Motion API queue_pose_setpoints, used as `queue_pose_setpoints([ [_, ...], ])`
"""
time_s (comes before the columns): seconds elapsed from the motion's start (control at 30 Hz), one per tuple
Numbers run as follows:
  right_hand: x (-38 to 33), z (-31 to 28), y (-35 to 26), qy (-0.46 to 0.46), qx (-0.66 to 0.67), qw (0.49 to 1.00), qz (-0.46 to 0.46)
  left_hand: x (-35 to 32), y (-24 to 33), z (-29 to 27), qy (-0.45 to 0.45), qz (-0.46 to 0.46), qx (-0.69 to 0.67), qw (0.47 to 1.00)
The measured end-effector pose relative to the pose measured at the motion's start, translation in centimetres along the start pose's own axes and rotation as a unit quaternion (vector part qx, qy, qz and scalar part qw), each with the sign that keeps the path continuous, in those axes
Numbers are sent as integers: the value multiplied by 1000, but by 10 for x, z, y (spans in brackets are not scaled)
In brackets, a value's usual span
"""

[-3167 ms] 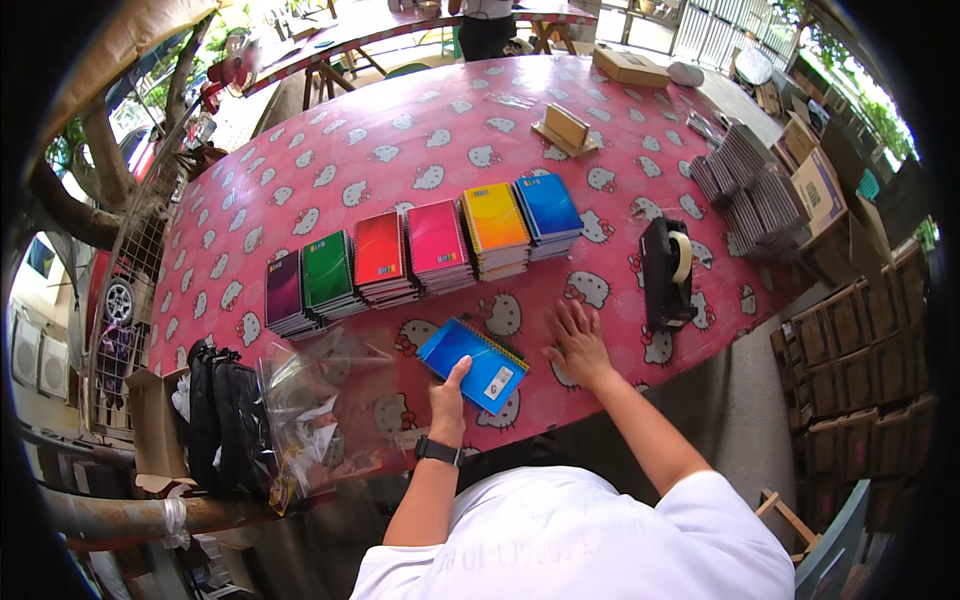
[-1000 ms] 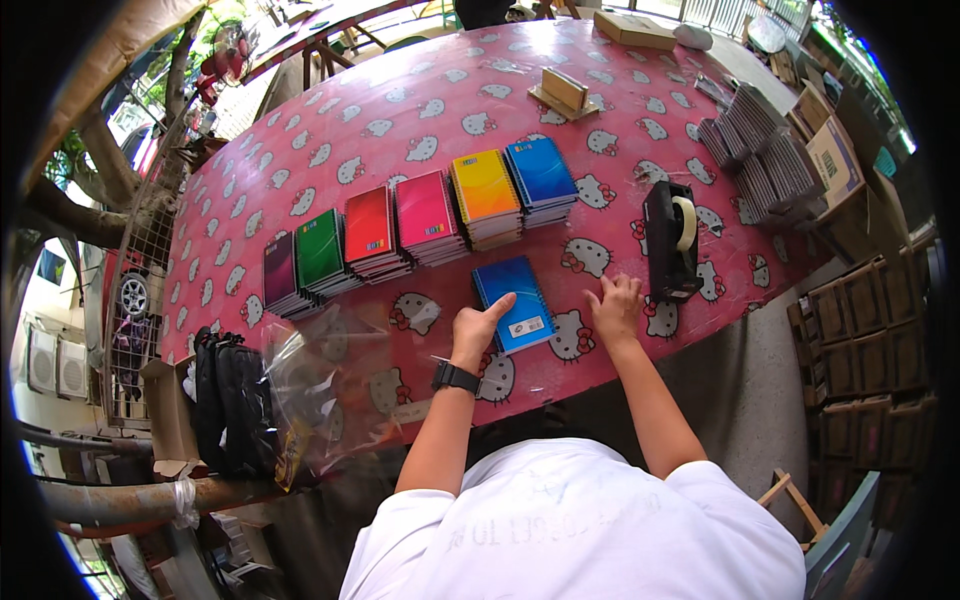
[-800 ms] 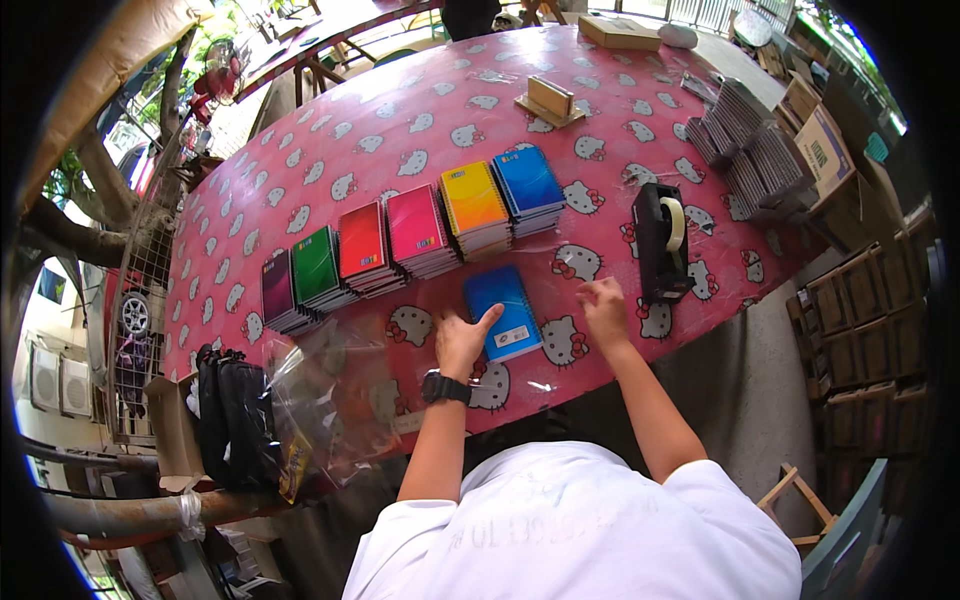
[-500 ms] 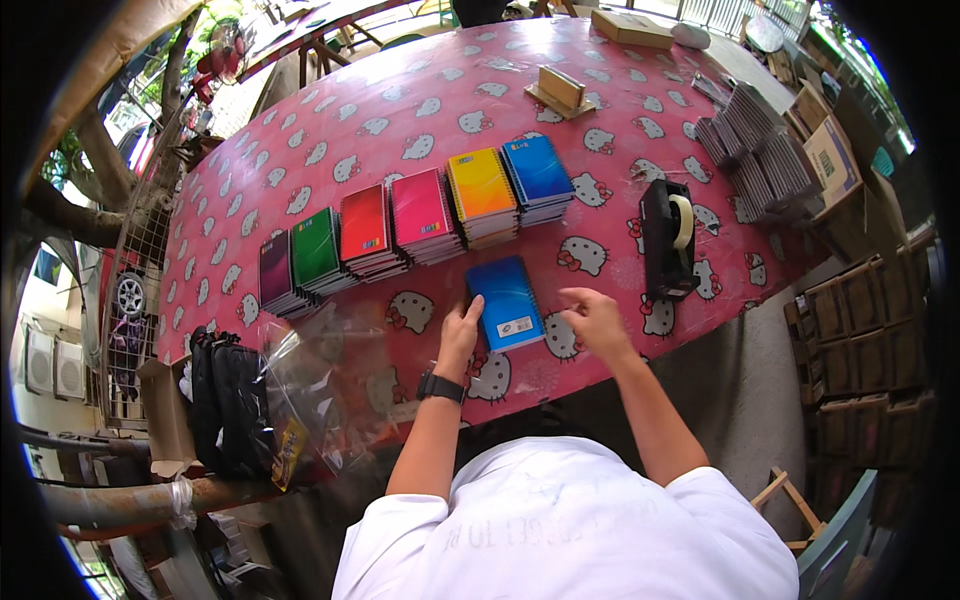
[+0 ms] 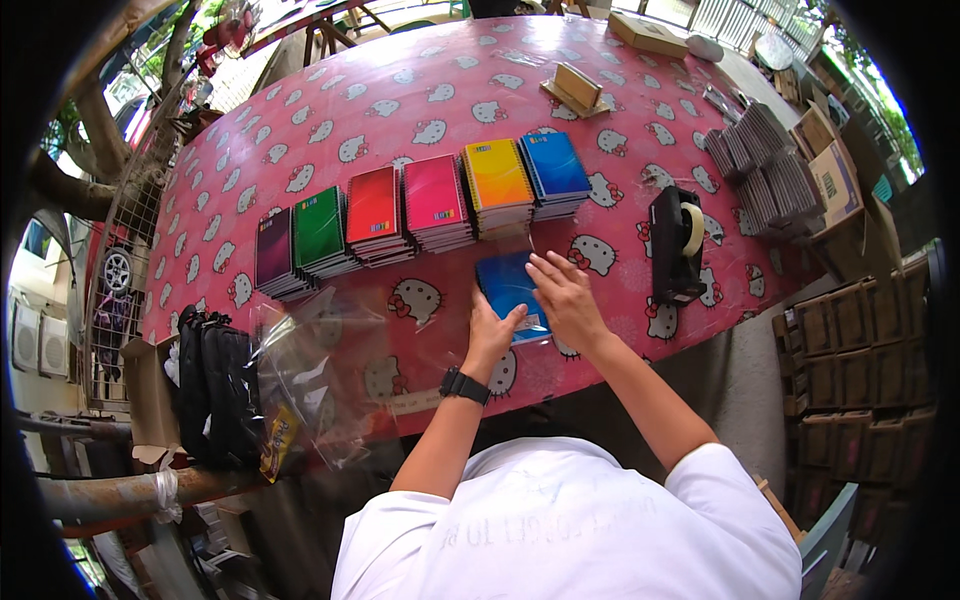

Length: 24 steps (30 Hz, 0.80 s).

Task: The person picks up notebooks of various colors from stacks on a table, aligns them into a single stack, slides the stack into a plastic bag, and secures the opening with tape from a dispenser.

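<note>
A blue spiral notebook [image 5: 505, 280] with a white label near its lower edge lies between my hands at the table's near side. My left hand [image 5: 494, 325] grips its left and lower side, thumb on the cover. Across the notebook's right part lies my right hand [image 5: 568, 298], fingers stretched out and covering that edge. A small shiny glint shows by its fingertips, too faint to make out. Beyond stand stacks of spiral notebooks: purple [image 5: 275, 245], green [image 5: 319, 228], red [image 5: 373, 205], pink [image 5: 434, 192], yellow [image 5: 497, 177] and blue [image 5: 556, 166].
A black tape dispenser [image 5: 672, 250] stands right of my hands. Clear plastic bags [image 5: 325, 360] and a black bag [image 5: 225, 390] are at the left edge. A wooden holder [image 5: 578, 90] sits farther back. Bundled grey stacks [image 5: 765, 170] and a cardboard box [image 5: 835, 185] stand far right.
My right hand has moved left from beside the notebook onto its right part. My left thumb has shifted over the cover's lower area. The whole view has shifted slightly.
</note>
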State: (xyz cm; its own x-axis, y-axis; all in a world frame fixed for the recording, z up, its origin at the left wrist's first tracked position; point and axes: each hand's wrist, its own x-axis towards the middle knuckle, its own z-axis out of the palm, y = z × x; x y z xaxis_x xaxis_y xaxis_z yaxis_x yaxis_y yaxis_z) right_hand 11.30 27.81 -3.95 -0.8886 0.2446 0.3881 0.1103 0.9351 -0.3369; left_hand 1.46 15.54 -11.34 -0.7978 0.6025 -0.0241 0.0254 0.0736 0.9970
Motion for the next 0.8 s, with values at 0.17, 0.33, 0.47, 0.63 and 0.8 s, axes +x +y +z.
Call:
queue_pose_setpoints([
  [0.17, -4, 27, 4, -113, -98, 989, -1, -10, 12, -10, 19, -130, -252, 959],
  [0.33, -2, 30, 0, -132, -69, 988, -32, -12, 4, 2, 121, -67, -83, 987],
  [0.47, -2, 26, 4, -165, -77, 983, -40, -12, 6, 0, 111, -77, -93, 986],
  [0.63, -3, 21, 2, -196, -96, 975, -48, -12, 12, 2, 107, -95, -111, 983],
  [0.8, -2, 24, -7, -191, -74, 978, -40, -16, 14, 7, 164, -65, 18, 984],
])
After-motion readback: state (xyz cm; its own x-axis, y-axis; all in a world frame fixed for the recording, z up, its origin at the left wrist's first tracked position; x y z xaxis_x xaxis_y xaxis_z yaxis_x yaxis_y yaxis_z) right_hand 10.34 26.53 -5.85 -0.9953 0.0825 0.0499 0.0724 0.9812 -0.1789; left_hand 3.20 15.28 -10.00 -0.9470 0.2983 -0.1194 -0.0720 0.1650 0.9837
